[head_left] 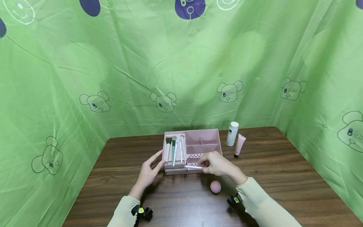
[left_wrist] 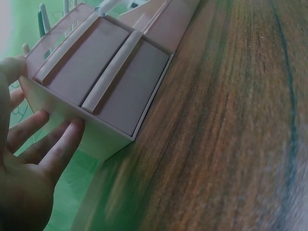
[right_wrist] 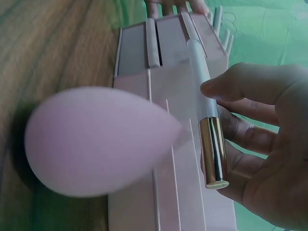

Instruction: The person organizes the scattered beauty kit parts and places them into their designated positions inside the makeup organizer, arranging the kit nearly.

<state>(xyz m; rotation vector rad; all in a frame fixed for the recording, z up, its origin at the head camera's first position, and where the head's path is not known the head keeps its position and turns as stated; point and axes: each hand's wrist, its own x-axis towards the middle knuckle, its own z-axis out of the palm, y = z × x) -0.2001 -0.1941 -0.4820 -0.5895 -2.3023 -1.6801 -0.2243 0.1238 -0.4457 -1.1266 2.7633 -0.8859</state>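
Note:
A pink organiser box (head_left: 202,135) stands mid-table with several makeup brushes (head_left: 173,148) upright in its left compartment. My left hand (head_left: 149,171) rests with straight fingers (left_wrist: 57,149) against the box's left side (left_wrist: 96,139), next to its two front drawers (left_wrist: 103,72). My right hand (head_left: 216,164) pinches a slim white tube with a gold end (right_wrist: 208,130), held level over the front of the box (right_wrist: 168,144). A pink egg-shaped sponge (head_left: 215,186) lies on the table just in front of the right wrist, looming large in the right wrist view (right_wrist: 96,139).
A white bottle (head_left: 232,133) and a pink tube (head_left: 239,145) stand right of the box. The dark wooden table (head_left: 283,176) is walled by a green printed curtain (head_left: 113,63) on the back and both sides.

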